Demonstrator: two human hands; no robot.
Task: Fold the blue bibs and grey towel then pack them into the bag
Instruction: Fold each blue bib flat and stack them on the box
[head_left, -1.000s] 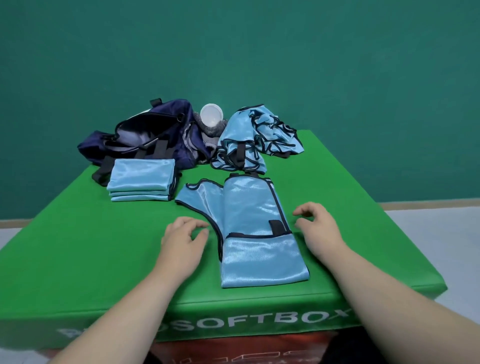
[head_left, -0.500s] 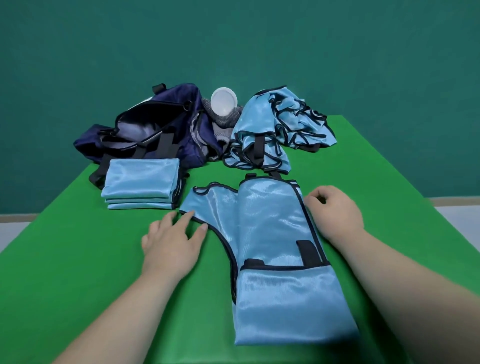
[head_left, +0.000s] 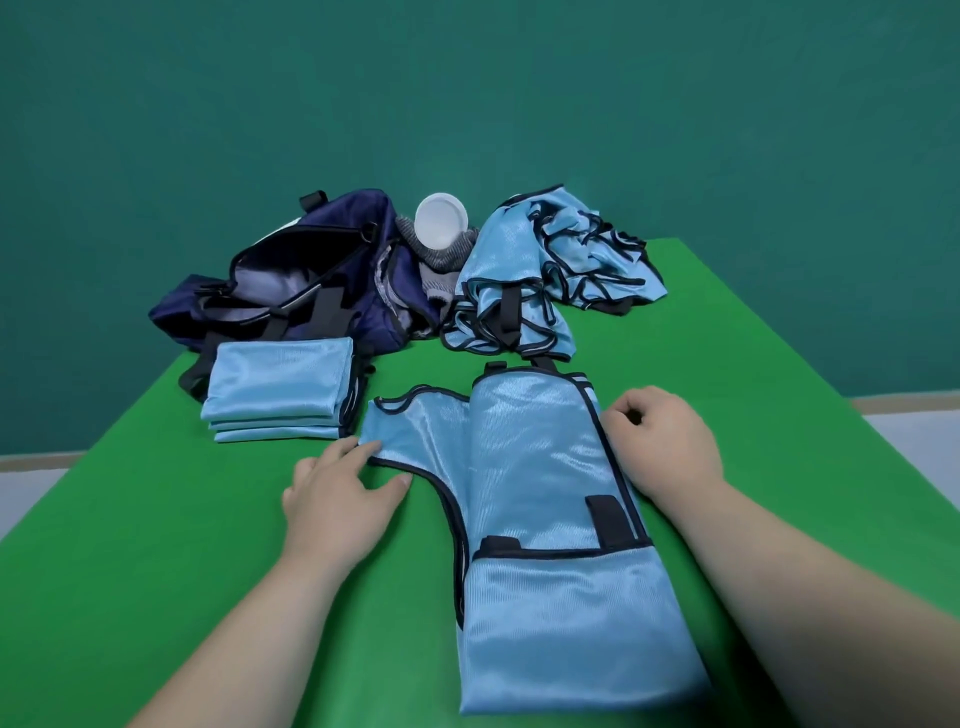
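Note:
A half-folded blue bib (head_left: 540, 467) with black trim lies lengthwise in front of me on the green mat. My left hand (head_left: 343, 493) rests on the mat with its fingertips touching the bib's left flap. My right hand (head_left: 665, 441) sits at the bib's right edge, fingers loosely curled against it. A stack of folded blue bibs (head_left: 280, 389) lies at the left. A heap of unfolded blue bibs (head_left: 545, 275) is at the back. The open navy bag (head_left: 291, 291) lies at the back left. A grey towel (head_left: 441, 260) is bunched between bag and heap.
A white cup (head_left: 440, 221) lies on the grey towel at the back. The green mat (head_left: 208, 545) has its right edge running diagonally at the far right, with pale floor beyond. A teal wall stands behind.
Both hands have moved forward along the bib's sides; the left fingertips now touch the bib's left flap. The view has moved closer to the mat.

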